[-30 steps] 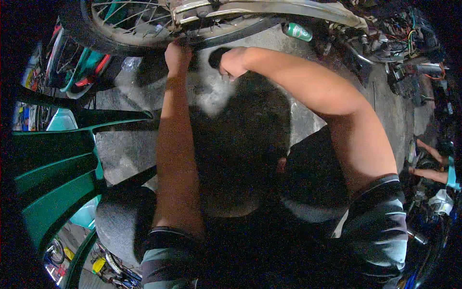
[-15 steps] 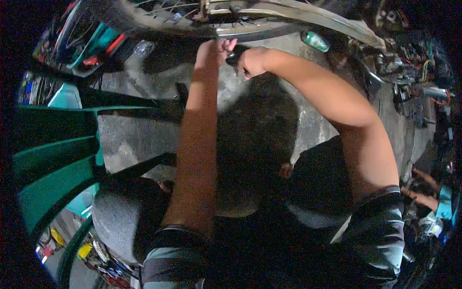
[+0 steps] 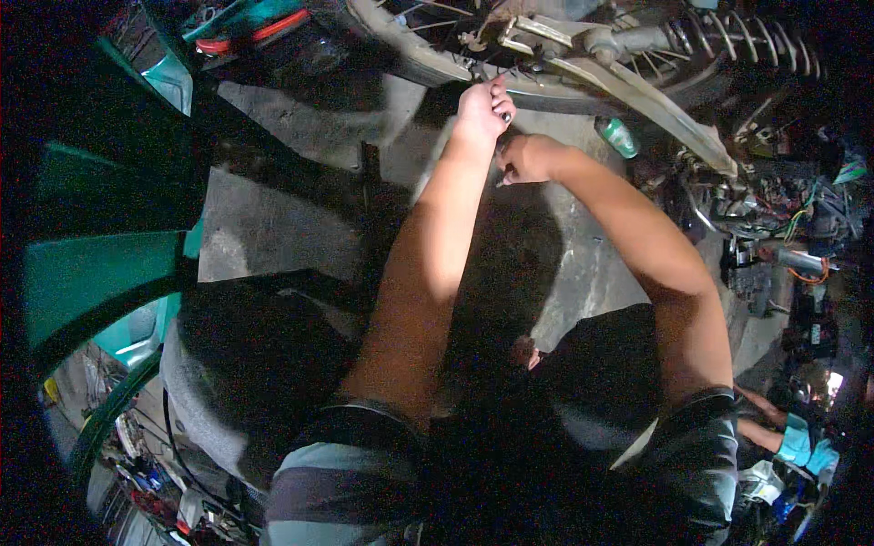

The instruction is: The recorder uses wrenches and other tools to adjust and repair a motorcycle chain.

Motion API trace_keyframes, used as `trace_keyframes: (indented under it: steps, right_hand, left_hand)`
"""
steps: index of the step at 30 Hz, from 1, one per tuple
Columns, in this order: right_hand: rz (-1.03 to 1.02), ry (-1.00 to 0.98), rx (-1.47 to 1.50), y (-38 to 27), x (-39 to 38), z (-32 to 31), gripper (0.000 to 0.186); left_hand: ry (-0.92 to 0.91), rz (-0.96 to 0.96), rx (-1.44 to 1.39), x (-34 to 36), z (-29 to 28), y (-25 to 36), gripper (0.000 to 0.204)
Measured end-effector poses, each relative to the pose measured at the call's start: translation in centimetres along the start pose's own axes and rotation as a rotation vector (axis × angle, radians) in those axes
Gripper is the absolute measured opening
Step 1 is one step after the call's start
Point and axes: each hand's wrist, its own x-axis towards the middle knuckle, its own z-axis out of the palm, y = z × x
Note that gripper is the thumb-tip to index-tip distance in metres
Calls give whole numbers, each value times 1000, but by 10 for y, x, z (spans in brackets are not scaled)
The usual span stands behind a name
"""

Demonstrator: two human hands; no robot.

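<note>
At the far side, a spoked wheel (image 3: 423, 65) is cut off by the upper edge, so only the near arc of its dull, dusty black tyre and some thin spokes show. The left hand (image 3: 485, 107) is just at the tyre's near edge, fingers curled inward around a small dark piece (image 3: 506, 117); most of that piece is hidden, and whether the fingertips touch the rubber cannot be made out. The right hand (image 3: 534, 160) is near it on the right and slightly nearer, bent into a loose fist; shadow and its own fingers hide the palm, so I cannot tell whether it grasps anything.

Across the wheel runs a worn, pale metal arm (image 3: 651, 102), flat-sided and scuffed, and at the far right a coil spring (image 3: 739, 44) with thick, ridged turns fades into darkness. A green can (image 3: 617, 137), smooth and rounded, is on the floor (image 3: 282, 150), which is rough grey concrete, stained and partly lost under a broad black shadow. On the left, glossy green panels (image 3: 109, 273) sink into black, their shape hard to follow. On the right, tangled wires (image 3: 803, 218) and metal parts blur together; at the near right, a co-worker's light-blue sleeve (image 3: 795, 440) shows.
</note>
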Motion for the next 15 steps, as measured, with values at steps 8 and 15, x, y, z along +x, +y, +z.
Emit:
trace_keyframes:
  steps: [8, 15]
  right_hand:
    - [25, -80, 30, -7, 0, -3, 23]
    - [0, -44, 51, -2, 2, 1, 26]
  left_hand:
    - [27, -56, -75, 3, 4, 5, 20]
    - [-21, -65, -100, 5, 4, 15, 18]
